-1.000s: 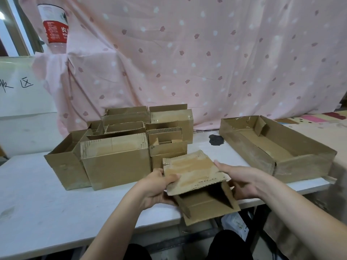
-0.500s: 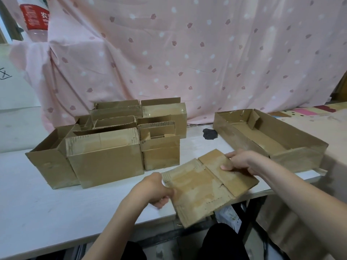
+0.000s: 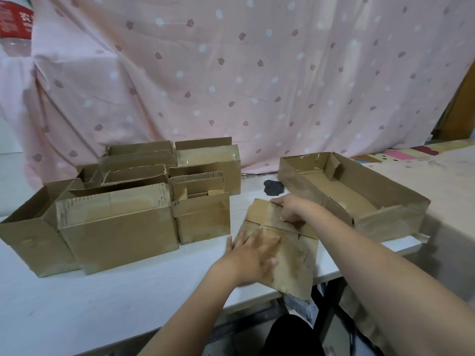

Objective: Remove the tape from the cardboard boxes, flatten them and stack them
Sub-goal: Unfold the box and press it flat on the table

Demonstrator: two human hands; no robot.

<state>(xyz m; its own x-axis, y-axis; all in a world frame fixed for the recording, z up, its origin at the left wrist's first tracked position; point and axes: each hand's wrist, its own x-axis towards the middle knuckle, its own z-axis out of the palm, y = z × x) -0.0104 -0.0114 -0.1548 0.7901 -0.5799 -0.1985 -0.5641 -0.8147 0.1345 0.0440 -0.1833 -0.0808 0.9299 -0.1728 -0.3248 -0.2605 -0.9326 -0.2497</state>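
Now the flattening step: the left hand [image 3: 250,258] presses flat-fingered on the flattened box [image 3: 288,253] at the table's [image 3: 77,304] near edge, right hand [image 3: 290,208] fingers curled, pressing its far flap. Next, probably fetch a box from the left cluster [image 3: 115,227].
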